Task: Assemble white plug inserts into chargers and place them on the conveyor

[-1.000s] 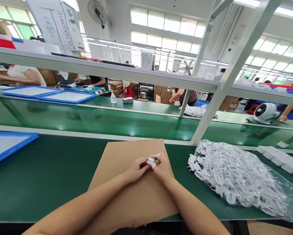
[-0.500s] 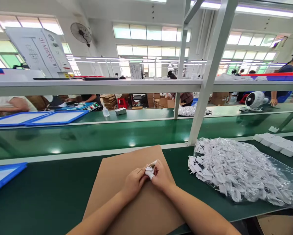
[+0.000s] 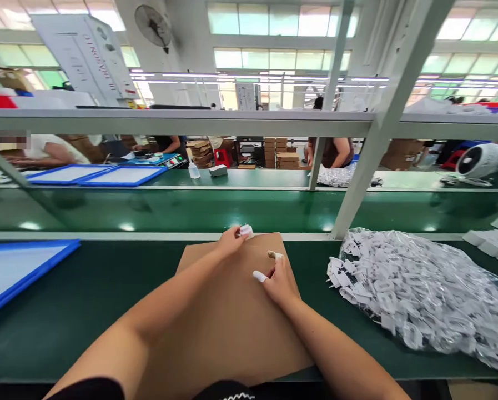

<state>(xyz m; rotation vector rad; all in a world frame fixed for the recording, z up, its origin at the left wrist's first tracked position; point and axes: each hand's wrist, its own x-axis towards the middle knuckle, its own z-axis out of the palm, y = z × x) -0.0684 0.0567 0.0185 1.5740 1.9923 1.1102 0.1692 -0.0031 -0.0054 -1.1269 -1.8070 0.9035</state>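
Observation:
My left hand (image 3: pixel 231 240) reaches over the far part of a brown cardboard sheet (image 3: pixel 232 311). Between its fingers is a small white plastic housing (image 3: pixel 246 231), held near the sheet's far edge; its exact kind is hard to make out. My right hand (image 3: pixel 280 282) is above the sheet's right side, thumb and forefinger spread, with nothing between them. White coverings (image 3: pixel 260 276) wrap the tips of that thumb and forefinger. To its right lies a clear plastic bag (image 3: pixel 423 294) full of small white plastic parts, some spilling from its left opening.
A blue-framed tray (image 3: pixel 28 272) is at the left on the green bench (image 3: pixel 119 311). White blocks (image 3: pixel 492 247) stand at the far right. A metal post (image 3: pixel 369 161) and shelf rail (image 3: pixel 182 125) rise ahead. Across the green channel are a white fan (image 3: pixel 479 161), a bottle (image 3: pixel 193 168) and co-workers.
My hands have come apart. The left has moved forward with the white plastic housing, and the right has let go and spread its fingers. The view has shifted left and tilted down.

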